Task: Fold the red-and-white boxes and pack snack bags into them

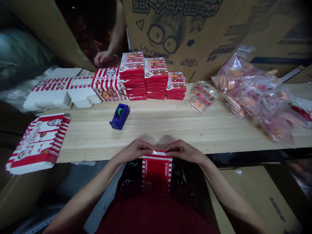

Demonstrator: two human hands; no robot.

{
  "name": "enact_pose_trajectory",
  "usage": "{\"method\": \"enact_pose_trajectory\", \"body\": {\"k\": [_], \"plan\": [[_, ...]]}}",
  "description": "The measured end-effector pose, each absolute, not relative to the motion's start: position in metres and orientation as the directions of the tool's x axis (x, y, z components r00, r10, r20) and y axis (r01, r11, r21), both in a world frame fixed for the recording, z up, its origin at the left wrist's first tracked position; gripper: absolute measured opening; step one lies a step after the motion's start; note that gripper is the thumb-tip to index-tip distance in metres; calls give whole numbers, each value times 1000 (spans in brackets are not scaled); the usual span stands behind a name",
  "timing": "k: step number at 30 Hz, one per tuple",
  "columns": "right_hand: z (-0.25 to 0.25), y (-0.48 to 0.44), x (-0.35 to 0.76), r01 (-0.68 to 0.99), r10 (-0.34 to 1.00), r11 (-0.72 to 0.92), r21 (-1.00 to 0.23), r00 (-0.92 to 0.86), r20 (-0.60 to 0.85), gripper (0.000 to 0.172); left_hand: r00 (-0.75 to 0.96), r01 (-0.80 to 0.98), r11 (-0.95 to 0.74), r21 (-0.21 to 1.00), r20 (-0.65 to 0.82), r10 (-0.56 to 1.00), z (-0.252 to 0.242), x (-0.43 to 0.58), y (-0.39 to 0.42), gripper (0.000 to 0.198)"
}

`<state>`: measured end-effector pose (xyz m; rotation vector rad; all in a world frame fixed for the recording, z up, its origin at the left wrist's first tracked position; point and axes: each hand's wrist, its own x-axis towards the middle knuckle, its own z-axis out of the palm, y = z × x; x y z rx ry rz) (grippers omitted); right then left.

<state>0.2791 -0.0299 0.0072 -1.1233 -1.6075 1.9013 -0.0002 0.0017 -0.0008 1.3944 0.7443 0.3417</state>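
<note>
A red box with striped white edges (156, 175) is held upright at the table's front edge, close to my body. My left hand (136, 150) pinches its top left corner, and my right hand (183, 150) pinches the top right one. Both thumbs and fingers press along the upper edge, where a shiny strip catches the light. Beyond my hands on the table (156, 122) stands a blue tape dispenser (120, 116) with a green core. The far sides of my fingers are partly hidden.
Stacked red-and-white boxes (156, 73) line the back. Flat unfolded cartons lie in piles at the left (48, 94) and front left (40, 139). Clear bags of small items (251, 91) heap up at the right, near a single packet (201, 96). Another person's hand (103, 58) shows behind.
</note>
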Motion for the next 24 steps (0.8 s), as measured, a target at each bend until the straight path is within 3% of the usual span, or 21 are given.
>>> {"method": "enact_pose_trajectory", "body": {"k": [6, 14, 17, 24], "plan": [[9, -23, 283, 149, 676, -359, -921, -639, -367, 27, 742, 212, 181, 960, -279, 610, -1, 1, 4, 25], [-5, -35, 276, 1, 775, -477, -879, -470, -421, 19, 706, 159, 262, 952, -295, 644, -8, 0, 2, 27], [-2, -41, 276, -49, 761, -512, -857, -490, -427, 25, 706, 125, 317, 940, -309, 638, -5, 0, 2, 26], [-3, -36, 275, -24, 793, -419, -908, -496, -353, 17, 706, 160, 293, 943, -316, 633, -2, 3, 2, 29]]}}
